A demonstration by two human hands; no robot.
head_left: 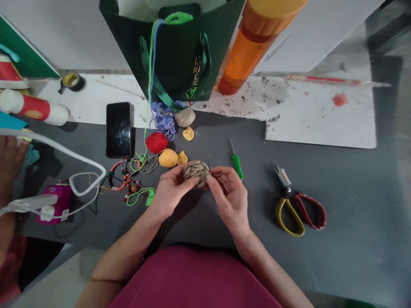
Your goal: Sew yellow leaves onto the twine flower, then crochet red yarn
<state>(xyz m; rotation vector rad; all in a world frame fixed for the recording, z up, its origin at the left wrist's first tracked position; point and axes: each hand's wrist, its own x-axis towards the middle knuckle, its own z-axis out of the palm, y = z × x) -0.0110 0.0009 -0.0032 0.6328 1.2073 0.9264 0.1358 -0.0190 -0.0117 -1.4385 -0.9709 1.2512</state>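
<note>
Between my two hands is a round, brownish-grey crocheted piece (196, 172), held just above the grey table. The fingers and thumb of my left hand (171, 186) pinch its left side. My right hand (228, 192) pinches its right edge, with a thin metal tip showing beside the fingers. Close to my right hand lies a crochet hook with a green handle (237, 166). Near my left hand are a yellow yarn ball (168, 158), a red yarn ball (156, 142) and a small yellow crocheted piece (182, 158).
Scissors (290, 201) lie right. A dark green paper bag (173, 51) and an orange bottle (247, 51) stand behind. Left are a phone (119, 130), beaded cords (122, 177), a magenta box (58, 201) with a white cable, and another person's hand (11, 158).
</note>
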